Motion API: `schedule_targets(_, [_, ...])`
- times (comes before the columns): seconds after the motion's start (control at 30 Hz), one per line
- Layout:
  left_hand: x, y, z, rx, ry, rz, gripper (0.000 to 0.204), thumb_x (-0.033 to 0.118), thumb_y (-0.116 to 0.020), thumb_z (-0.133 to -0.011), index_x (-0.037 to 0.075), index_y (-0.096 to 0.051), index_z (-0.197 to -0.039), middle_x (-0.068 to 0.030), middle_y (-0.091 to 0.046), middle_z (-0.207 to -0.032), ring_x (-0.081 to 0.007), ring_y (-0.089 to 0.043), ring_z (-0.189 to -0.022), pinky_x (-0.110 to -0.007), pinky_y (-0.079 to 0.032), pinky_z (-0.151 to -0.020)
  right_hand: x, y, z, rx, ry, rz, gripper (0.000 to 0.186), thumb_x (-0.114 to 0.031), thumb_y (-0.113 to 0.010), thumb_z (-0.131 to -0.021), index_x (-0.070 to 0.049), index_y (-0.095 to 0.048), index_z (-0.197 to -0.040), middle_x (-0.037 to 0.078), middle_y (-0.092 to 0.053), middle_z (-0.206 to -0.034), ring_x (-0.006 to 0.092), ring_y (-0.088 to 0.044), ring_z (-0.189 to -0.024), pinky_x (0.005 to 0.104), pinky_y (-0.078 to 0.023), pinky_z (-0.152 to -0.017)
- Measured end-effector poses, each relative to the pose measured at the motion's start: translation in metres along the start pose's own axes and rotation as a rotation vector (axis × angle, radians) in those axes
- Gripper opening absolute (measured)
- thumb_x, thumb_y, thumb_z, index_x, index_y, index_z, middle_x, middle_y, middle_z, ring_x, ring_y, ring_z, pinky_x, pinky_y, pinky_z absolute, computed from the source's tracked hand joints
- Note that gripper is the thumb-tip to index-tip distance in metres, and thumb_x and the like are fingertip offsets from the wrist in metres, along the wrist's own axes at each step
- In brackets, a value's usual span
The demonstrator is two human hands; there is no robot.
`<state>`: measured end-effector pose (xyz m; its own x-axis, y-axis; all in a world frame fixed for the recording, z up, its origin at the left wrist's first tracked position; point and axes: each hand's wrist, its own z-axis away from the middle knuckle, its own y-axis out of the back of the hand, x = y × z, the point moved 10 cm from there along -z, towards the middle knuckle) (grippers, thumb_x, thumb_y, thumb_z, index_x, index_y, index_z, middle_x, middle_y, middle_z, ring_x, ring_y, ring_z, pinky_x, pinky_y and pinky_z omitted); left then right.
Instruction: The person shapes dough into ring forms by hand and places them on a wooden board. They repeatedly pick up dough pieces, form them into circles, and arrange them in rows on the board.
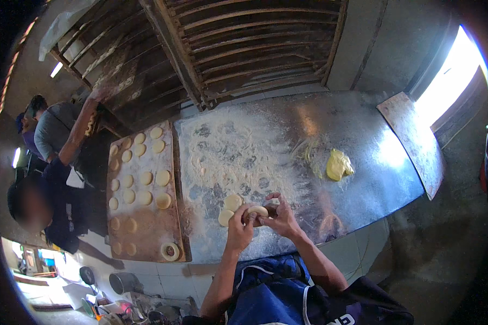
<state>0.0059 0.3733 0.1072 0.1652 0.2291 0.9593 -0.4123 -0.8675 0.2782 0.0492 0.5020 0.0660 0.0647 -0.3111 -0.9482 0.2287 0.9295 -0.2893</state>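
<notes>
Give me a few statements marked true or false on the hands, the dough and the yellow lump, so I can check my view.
1. The left hand and right hand hold one dough piece between them. True.
2. The yellow lump lies among the dough rounds on the wooden board. False: the yellow lump lies on the metal table, beyond the right hand.
3. Two loose rounds lie on the table beside the left hand. True.
4. Every piece on the wooden board is a plain flat round. False: a ring-shaped piece with a dark centre sits near its closest edge.
</notes>
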Motion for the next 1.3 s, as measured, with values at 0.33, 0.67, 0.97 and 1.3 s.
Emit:
schedule_targets(0.33, [-0.023, -0.047, 0.006, -0.262, 0.211, 0.807, 0.041, 0.001, -0.058, -0.089, 0.011, -0.042, -0.125, -0.0106, -0.060, -0.113, -0.0232, -0.063, -0.102, -0.033, -0.052, -0.086, -0.016, -0.004, -0.001, -0.271, -0.155, -0.403, 0.040, -0.023, -0.057, -0.090, -0.005, -0.046, -0.124, 0.011, -0.064, -0.095, 0.0175, -0.063, -0.085, 0.0315, -0.052, -0.073])
schedule_targets(0.67, [0.008, -0.025, -0.013, 0.136, -0.277, -0.126, 0.029, 0.024, -0.045, -0.093, 0.001, -0.045, -0.111, -0.0133, -0.056, -0.089, -0.0244, -0.057, -0.075, -0.039, -0.047, -0.065, 0.034, 0.028, -0.011, 0.177, -0.402, -0.235, 0.064, -0.052, -0.040, -0.097, 0.001, -0.064, -0.071, 0.005, -0.058, -0.060, 0.0164, -0.051, -0.057, 0.0347, -0.041, -0.055])
schedule_targets(0.97, [0.015, -0.037, 0.001, 0.417, -0.657, -0.754, 0.026, 0.027, -0.053, -0.096, 0.005, -0.045, -0.085, -0.0074, -0.050, -0.077, -0.0231, -0.054, -0.070, -0.042, -0.050, -0.063, -0.006, 0.022, -0.012, 0.194, -0.093, 0.353, 0.064, -0.050, -0.044, -0.097, 0.007, -0.061, -0.075, 0.018, -0.048, -0.052, 0.0227, -0.051, -0.052, 0.0426, -0.043, -0.058])
schedule_targets(1.3, [-0.039, -0.024, -0.016, 0.199, -0.090, -0.179, 0.049, 0.051, -0.049, -0.093, 0.004, -0.050, -0.079, -0.0003, -0.051, -0.064, -0.0128, -0.052, -0.061, -0.033, -0.039, -0.054, -0.020, -0.006, -0.004, -0.026, 0.082, 0.540, 0.052, -0.041, -0.048, -0.094, 0.004, -0.055, -0.069, 0.016, -0.041, -0.053, 0.0193, -0.044, -0.051, 0.0428, -0.036, -0.051])
